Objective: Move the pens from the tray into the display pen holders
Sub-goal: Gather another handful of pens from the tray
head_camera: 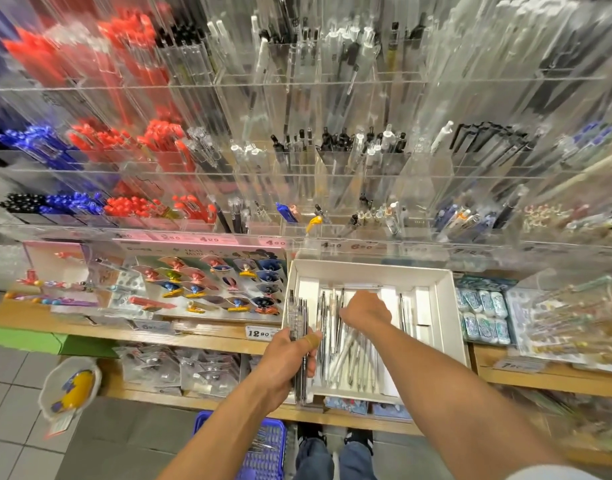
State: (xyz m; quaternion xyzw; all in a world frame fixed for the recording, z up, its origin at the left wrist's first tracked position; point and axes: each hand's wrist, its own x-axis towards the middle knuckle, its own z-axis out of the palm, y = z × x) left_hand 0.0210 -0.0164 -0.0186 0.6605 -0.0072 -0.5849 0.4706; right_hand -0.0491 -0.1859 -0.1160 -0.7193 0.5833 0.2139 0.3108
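Gathering step: your left hand (295, 355) grips pen bundle (298, 327); right hand (365, 311) reaches into tray (446, 306), grip unclear; next, pinch loose pens (346, 355).

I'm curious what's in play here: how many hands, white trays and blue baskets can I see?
hands: 2, the left hand gripping a bundle of pens, the right hand reaching into the tray
white tray: 1
blue basket: 1
total: 4
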